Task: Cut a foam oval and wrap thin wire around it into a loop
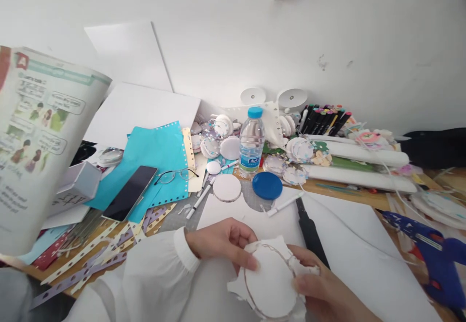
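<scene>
Both hands hold a torn piece of white foam board with a round disc (271, 280) outlined in it by a brownish cut line. My left hand (227, 242) pinches its upper left part, thumb lying on the disc near the line. On the opposite side my right hand (324, 285) grips the ragged margin, thumb on top and fingers hidden beneath. Just beyond the hands lie a loose white foam disc (227, 187) and a blue round lid (267, 185). A black-handled tool (311, 232) rests behind my right hand on a large white board (364, 239).
A water bottle (251, 142) stands behind the blue lid. To the left are a phone (130, 193), eyeglasses (176, 175) on blue paper and an open book (43, 142). A blue glue gun (433, 251) lies right. Markers (325, 120) and decorated discs crowd the back.
</scene>
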Available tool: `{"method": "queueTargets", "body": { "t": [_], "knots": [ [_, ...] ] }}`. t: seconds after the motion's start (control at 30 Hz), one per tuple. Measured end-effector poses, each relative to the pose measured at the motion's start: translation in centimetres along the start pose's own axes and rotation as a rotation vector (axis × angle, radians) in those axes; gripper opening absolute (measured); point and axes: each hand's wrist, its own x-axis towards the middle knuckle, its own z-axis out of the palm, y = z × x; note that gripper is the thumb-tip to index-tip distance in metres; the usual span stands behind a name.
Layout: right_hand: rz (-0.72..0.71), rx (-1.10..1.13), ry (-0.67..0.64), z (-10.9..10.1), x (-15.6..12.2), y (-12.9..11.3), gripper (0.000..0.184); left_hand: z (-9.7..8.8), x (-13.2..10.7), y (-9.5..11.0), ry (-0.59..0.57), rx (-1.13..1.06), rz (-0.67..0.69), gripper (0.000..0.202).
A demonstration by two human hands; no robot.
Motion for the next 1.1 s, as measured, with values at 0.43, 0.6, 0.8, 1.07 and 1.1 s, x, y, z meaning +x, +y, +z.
{"method": "queueTargets", "body": {
  "t": [0.43,0.6,0.8,1.07,1.1],
  "knots": [
    [-0.025,-0.037,-0.039,-0.8,0.3,0.6,0.051,0.1,-0.1,-0.5,-0.049,-0.020,0.022,0.043],
    [-0.029,0.008,-0.061,-0.9,0.2,0.7,0.046,0.4,-0.3,-0.6,-0.087,-0.035,0.004,0.041],
    [-0.016,0.045,-0.121,-1.2,0.4,0.8,0.041,0.3,-0.2,-0.9,-0.105,-0.047,-0.006,0.039],
    [-0.003,0.036,-0.054,-0.4,0.0,0.4,0.045,0.1,0.2,-1.4,-0.101,-0.062,-0.026,0.039],
    [-0.002,0.025,-0.059,-0.5,0.0,0.4,0.045,0.1,0.2,-1.4,-0.101,-0.063,-0.027,0.039]
  ]
}}
